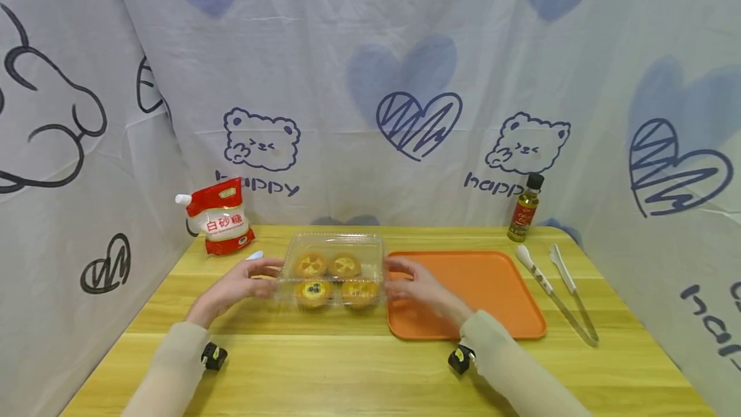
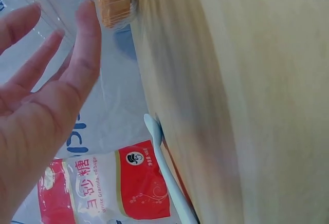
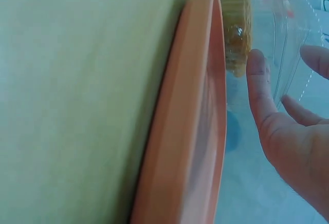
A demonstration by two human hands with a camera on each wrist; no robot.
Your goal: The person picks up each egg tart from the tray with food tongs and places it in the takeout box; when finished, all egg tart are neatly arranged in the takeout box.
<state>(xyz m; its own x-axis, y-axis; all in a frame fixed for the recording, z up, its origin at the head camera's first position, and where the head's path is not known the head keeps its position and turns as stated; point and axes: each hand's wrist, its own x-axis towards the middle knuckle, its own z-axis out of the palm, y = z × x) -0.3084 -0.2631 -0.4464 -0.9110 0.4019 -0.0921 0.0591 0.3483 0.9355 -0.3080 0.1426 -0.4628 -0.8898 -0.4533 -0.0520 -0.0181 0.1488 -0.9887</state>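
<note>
In the head view, a clear plastic box (image 1: 334, 243) holding several egg tarts (image 1: 313, 293) stands between the two hands. One tart has dark dots on top. My left hand (image 1: 246, 285) is at the box's left side, thumb and fingers spread apart. On the opposite side, my right hand (image 1: 419, 285) has its fingers extended toward the box wall, over the orange tray's (image 1: 469, 288) left edge. Both wrist views show the thumbs and fingertips close to the clear plastic. Whether they touch it is hard to tell.
A red and white bag of white sugar (image 1: 226, 221) stands at the back left, with a pale blue spoon-like utensil (image 2: 167, 167) near it. A small oil bottle (image 1: 523, 211) stands at the back right. Tongs (image 1: 558, 295) lie right of the tray on the wooden table (image 1: 324, 372).
</note>
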